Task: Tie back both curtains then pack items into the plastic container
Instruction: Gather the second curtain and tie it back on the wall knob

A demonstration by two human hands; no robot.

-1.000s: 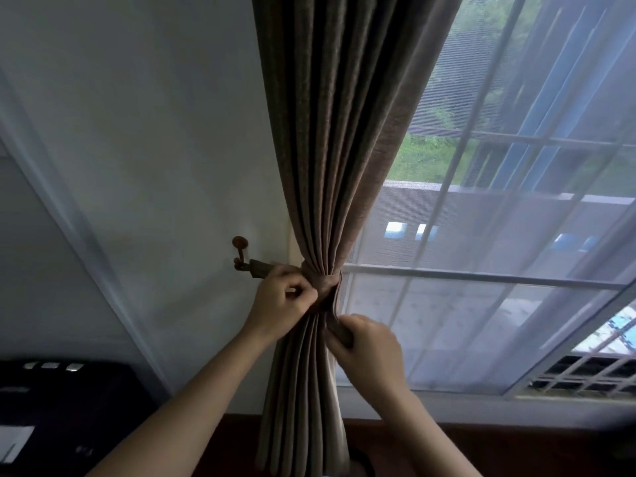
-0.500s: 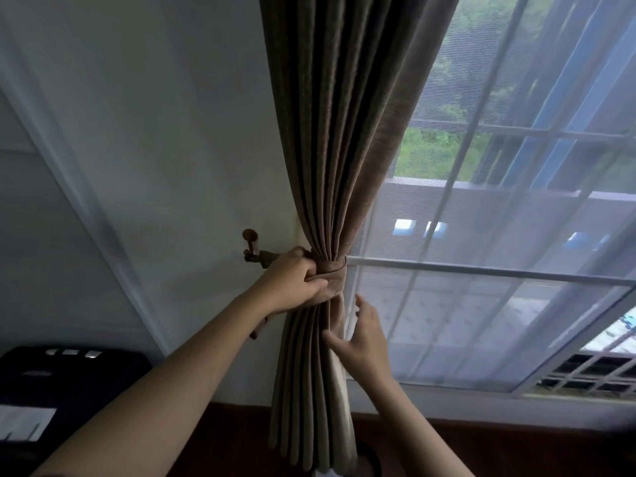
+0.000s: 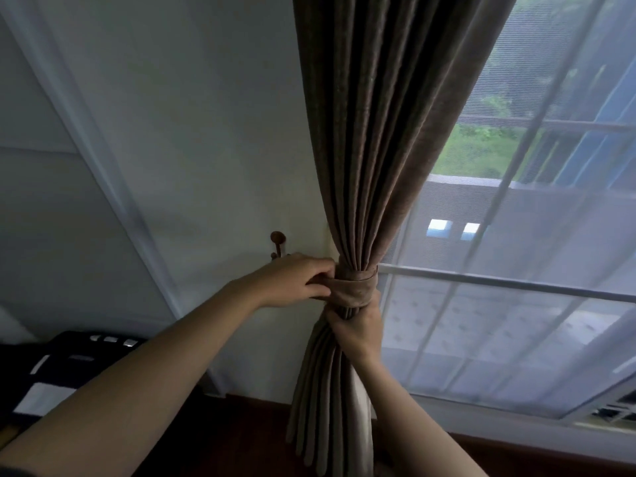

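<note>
You're tying back this curtain [image 3: 371, 166], gathered at the window's left edge: your left hand [image 3: 292, 284] pinches the tieback [image 3: 354, 287] end beside the wall hook [image 3: 278, 242], your right hand [image 3: 358, 328] grips the folds just below. Next, I'd judge, loop that end onto the hook

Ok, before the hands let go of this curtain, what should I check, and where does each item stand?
1. Is the tieback wrapped round the curtain? Ok.
2. Is the curtain gathered into one bundle, off the window? Ok.
3. Is the tieback end looped on the wall hook? Cannot tell: the left hand covers it.
4. Does the left hand hold the tieback end? Ok.
5. Does the right hand grip the bundle just below the tieback? Ok.
</note>
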